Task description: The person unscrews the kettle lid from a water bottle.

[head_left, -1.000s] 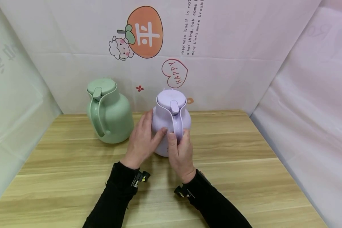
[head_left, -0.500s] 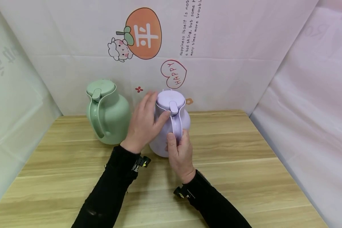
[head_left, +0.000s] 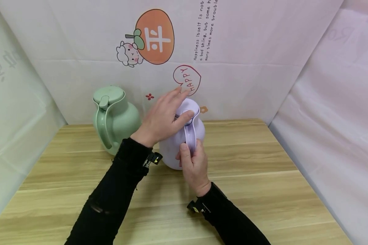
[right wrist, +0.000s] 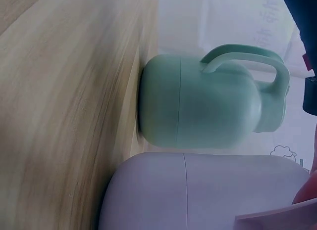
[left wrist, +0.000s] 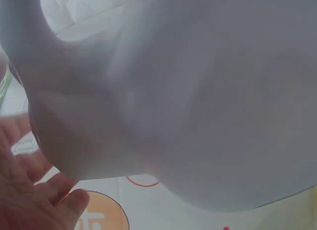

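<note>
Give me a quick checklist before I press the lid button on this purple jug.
1. Right hand grips the handle: ok.
2. Left hand is on the lid, thumb by the button: ok.
3. Purple jug stands upright on the table: ok.
4. Green jug stands apart, clear of both hands: ok.
5. Spout faces away from you: cannot tell, the left hand covers it.
6. Lid seated fully: cannot tell, mostly hidden.
</note>
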Available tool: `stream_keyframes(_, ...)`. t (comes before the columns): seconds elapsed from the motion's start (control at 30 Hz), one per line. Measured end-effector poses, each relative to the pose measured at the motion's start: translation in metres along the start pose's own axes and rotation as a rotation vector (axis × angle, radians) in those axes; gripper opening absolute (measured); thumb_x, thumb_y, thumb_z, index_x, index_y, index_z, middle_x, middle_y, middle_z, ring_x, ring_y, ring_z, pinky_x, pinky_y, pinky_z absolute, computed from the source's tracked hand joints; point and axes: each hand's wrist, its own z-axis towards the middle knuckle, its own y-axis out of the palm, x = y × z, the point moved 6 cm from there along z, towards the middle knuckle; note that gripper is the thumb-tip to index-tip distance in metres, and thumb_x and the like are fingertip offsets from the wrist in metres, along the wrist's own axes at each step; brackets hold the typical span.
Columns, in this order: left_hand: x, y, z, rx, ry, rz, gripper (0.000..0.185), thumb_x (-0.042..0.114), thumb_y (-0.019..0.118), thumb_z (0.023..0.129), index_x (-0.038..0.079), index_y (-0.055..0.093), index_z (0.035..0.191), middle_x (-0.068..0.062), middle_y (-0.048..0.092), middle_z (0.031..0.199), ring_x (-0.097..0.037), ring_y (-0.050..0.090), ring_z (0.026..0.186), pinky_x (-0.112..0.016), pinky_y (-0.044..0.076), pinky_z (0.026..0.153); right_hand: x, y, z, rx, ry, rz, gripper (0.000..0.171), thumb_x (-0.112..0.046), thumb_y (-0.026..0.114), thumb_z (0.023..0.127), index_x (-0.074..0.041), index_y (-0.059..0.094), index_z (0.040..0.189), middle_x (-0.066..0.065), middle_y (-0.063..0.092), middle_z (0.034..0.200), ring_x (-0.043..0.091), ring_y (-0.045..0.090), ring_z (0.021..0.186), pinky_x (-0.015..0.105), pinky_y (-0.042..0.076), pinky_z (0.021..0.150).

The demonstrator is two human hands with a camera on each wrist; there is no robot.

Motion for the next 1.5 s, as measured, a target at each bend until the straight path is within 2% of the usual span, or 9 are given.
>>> stream_keyframes(0.33, -0.001, -0.005, 0.011, -0.262, 0.038, 0.07, 0.062, 0.055, 0.052, 0.103, 0.015, 0.058, 0.149, -0.014, 0.051, 0.156, -0.03, 0.048, 0.145, -0.047, 0.037, 0.12, 0.002, 0.0, 0.0, 0.009, -0.019, -0.014, 0.013, -0.015, 0.052, 0.107, -0.004, 0.051, 0.102, 0.005, 0.059, 0.068, 0.009, 0.053, 0.052, 0.026, 0.046, 0.047)
stream_keyframes(0.47, 0.0, -0.008, 0.015, -0.316, 0.061, 0.072, 0.065, 0.057, 0.056, 0.1, 0.013, 0.06, 0.147, -0.011, 0.055, 0.152, -0.027, 0.055, 0.137, -0.043, 0.045, 0.113, 0.002, 0.001, 0.0, 0.005, -0.024, 0.001, 0.012, -0.014, 0.052, 0.107, -0.004, 0.051, 0.101, 0.005, 0.058, 0.068, 0.009, 0.054, 0.052, 0.027, 0.046, 0.047)
stream_keyframes(0.6, 0.0, -0.009, 0.017, -0.352, 0.045, 0.066, 0.068, 0.059, 0.059, 0.097, 0.014, 0.059, 0.148, -0.009, 0.053, 0.155, -0.024, 0.052, 0.142, -0.041, 0.044, 0.113, 0.003, 0.001, -0.001, 0.001, -0.022, -0.002, 0.013, -0.015, 0.053, 0.107, -0.004, 0.051, 0.1, 0.004, 0.057, 0.068, 0.009, 0.052, 0.052, 0.026, 0.045, 0.047)
stream_keyframes(0.7, -0.001, -0.009, 0.017, -0.371, 0.024, 0.073, 0.069, 0.06, 0.058, 0.096, 0.016, 0.057, 0.15, -0.007, 0.05, 0.159, -0.022, 0.045, 0.148, -0.041, 0.041, 0.117, 0.004, 0.001, -0.001, -0.002, -0.023, -0.015, 0.014, -0.016, 0.053, 0.107, -0.004, 0.05, 0.101, 0.004, 0.055, 0.068, 0.009, 0.051, 0.053, 0.027, 0.045, 0.048)
stream_keyframes(1.0, 0.001, -0.008, 0.016, -0.395, 0.024, 0.105, 0.067, 0.06, 0.056, 0.098, 0.021, 0.054, 0.153, -0.004, 0.045, 0.163, -0.022, 0.043, 0.15, -0.043, 0.037, 0.12, 0.002, 0.0, -0.001, 0.01, -0.03, -0.025, 0.019, -0.02, 0.053, 0.108, -0.002, 0.049, 0.103, 0.004, 0.054, 0.068, 0.009, 0.052, 0.056, 0.028, 0.046, 0.05)
stream_keyframes(1.5, 0.004, -0.007, 0.015, -0.388, 0.036, 0.133, 0.069, 0.059, 0.055, 0.101, 0.016, 0.051, 0.155, -0.009, 0.045, 0.163, -0.026, 0.042, 0.151, -0.045, 0.036, 0.121, 0.0, -0.001, -0.001, 0.04, -0.057, -0.088, 0.029, -0.028, 0.052, 0.109, 0.001, 0.052, 0.107, 0.008, 0.053, 0.077, 0.015, 0.052, 0.068, 0.029, 0.045, 0.06)
